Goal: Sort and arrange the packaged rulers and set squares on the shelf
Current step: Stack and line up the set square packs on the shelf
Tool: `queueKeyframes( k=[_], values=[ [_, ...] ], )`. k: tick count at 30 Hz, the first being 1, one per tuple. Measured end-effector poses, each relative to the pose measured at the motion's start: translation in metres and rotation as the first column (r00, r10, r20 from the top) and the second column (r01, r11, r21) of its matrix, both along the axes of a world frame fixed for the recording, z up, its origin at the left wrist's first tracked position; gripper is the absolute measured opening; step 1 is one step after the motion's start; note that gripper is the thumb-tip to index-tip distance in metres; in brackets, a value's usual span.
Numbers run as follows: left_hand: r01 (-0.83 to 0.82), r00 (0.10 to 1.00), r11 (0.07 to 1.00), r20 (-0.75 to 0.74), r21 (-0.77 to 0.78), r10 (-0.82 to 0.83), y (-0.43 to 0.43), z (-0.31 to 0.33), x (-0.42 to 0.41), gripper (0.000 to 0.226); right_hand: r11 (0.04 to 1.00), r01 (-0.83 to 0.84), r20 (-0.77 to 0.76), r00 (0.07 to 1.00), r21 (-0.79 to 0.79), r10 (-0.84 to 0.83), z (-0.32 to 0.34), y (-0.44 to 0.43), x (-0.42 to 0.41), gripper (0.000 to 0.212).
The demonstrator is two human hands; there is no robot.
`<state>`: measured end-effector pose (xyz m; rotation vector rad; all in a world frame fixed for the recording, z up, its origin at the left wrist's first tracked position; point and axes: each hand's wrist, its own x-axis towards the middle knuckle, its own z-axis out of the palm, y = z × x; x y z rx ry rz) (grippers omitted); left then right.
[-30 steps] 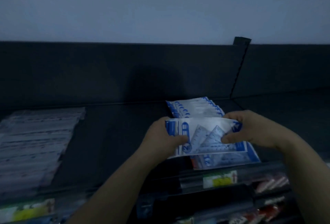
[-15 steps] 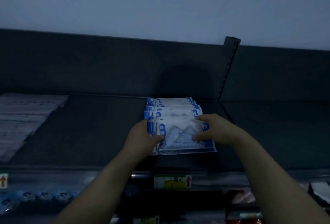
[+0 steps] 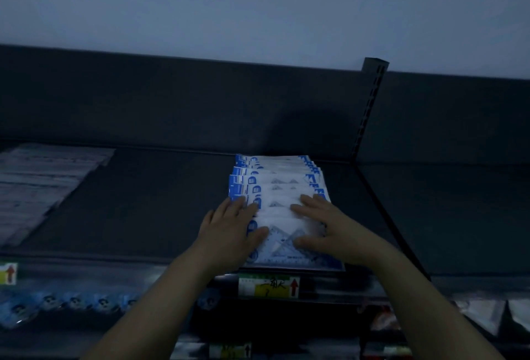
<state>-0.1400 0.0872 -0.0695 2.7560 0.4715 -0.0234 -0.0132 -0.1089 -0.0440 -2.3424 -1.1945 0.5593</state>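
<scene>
**Set-square packets: front one now laid down**

Row of set-square packets (image 3: pixel 276 184), overlapped, mid-shelf (image 3: pixel 157 201) beside the upright (image 3: pixel 370 107). Front packet (image 3: pixel 289 247), gripped a moment ago, now lies flat. Left hand (image 3: pixel 229 230) and right hand (image 3: pixel 324 227) press it, fingers straight. Row looks nearly tidy.
</scene>
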Motion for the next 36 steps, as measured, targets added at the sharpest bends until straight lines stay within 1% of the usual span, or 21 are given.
queueKeyframes(
  k=[3,6,7,8,9,10,11,12,13,14,15,17,18,19,21,23,25,27,29,32,36],
  values=[
    [0.009,0.998,1.0,-0.057,-0.007,-0.01,0.001,0.003,-0.009,0.069,0.999,0.018,-0.005,1.0,0.049,-0.018,-0.002,-0.004,-0.002,0.082],
    [0.051,0.993,0.999,-0.106,-0.015,-0.053,0.001,0.009,-0.015,0.071,1.0,-0.024,0.017,1.0,-0.016,0.024,-0.006,-0.009,-0.004,0.081],
    [0.055,0.993,0.998,-0.106,-0.044,-0.059,0.002,0.01,-0.015,0.072,1.0,-0.021,-0.006,1.0,-0.009,0.021,-0.007,-0.011,-0.004,0.08],
    [0.029,0.998,0.997,-0.046,-0.078,-0.032,0.002,0.011,-0.014,0.074,0.999,0.015,-0.037,0.999,0.038,-0.014,-0.006,-0.012,-0.003,0.08],
    [-0.015,0.998,0.992,0.061,-0.126,0.023,0.004,0.014,-0.011,0.074,0.986,0.102,-0.078,0.993,0.129,-0.092,-0.006,-0.011,0.0,0.078],
    [-0.072,0.974,0.968,0.191,-0.241,0.12,0.006,0.018,-0.006,0.072,0.945,0.225,-0.134,0.971,0.237,-0.197,-0.005,-0.01,0.003,0.075],
    [-0.121,0.93,0.909,0.274,-0.398,0.244,0.007,0.024,-0.001,0.067,0.871,0.359,-0.221,0.929,0.337,-0.297,-0.004,-0.007,0.008,0.071],
    [-0.163,0.893,0.818,0.27,-0.551,0.359,0.009,0.028,0.005,0.064,0.789,0.479,-0.317,0.871,0.385,-0.374,-0.005,-0.003,0.013,0.069],
    [-0.179,0.879,0.74,0.232,-0.648,0.416,0.01,0.029,0.013,0.061,0.73,0.563,-0.393,0.817,0.387,-0.422,-0.006,0.001,0.016,0.07],
    [-0.172,0.887,0.721,0.212,-0.671,0.41,0.008,0.029,0.017,0.055,0.703,0.612,-0.437,0.778,0.362,-0.452,-0.008,0.006,0.018,0.072],
    [-0.163,0.904,0.74,0.202,-0.652,0.377,0.006,0.025,0.021,0.049,0.697,0.631,-0.464,0.758,0.341,-0.459,-0.012,0.011,0.02,0.068],
    [-0.147,0.93,0.798,0.193,-0.585,0.313,0.004,0.012,0.031,0.052,0.716,0.626,-0.53,0.739,0.31,-0.417,-0.018,0.018,0.019,0.038],
    [-0.145,0.937,0.806,0.182,-0.573,0.298,0.003,0.009,0.033,0.054,0.726,0.612,-0.547,0.742,0.314,-0.388,-0.019,0.02,0.018,0.028],
    [-0.151,0.934,0.789,0.176,-0.596,0.312,0.006,0.007,0.035,0.049,0.729,0.608,-0.55,0.743,0.315,-0.382,-0.02,0.021,0.021,0.027],
    [-0.171,0.913,0.739,0.178,-0.652,0.368,0.016,0.014,0.041,0.028,0.707,0.631,-0.552,0.73,0.32,-0.403,-0.013,0.019,0.029,0.048],
    [-0.18,0.888,0.736,0.214,-0.653,0.407,0.027,0.027,0.049,0.029,0.686,0.648,-0.509,0.734,0.33,-0.449,-0.008,0.02,0.044,0.063],
    [-0.163,0.889,0.768,0.245,-0.619,0.386,0.045,0.031,0.062,0.044,0.677,0.65,-0.492,0.74,0.345,-0.459,-0.004,0.027,0.059,0.063],
    [-0.196,0.899,0.763,0.199,-0.616,0.391,0.058,0.028,0.077,0.06,0.667,0.658,-0.474,0.738,0.349,-0.48,-0.003,0.037,0.071,0.061],
    [-0.241,0.903,0.748,0.14,-0.619,0.407,0.067,0.023,0.093,0.069,0.645,0.67,-0.482,0.731,0.368,-0.484,-0.004,0.048,0.08,0.062],
    [-0.24,0.92,0.739,0.095,-0.63,0.38,0.066,0.018,0.113,0.074,0.669,0.652,-0.467,0.745,0.358,-0.476,-0.009,0.063,0.089,0.069],
    [-0.158,0.941,0.76,0.138,-0.63,0.31,0.061,0.014,0.126,0.071,0.724,0.592,-0.436,0.79,0.355,-0.431,-0.013,0.075,0.096,0.07]
  ],
)
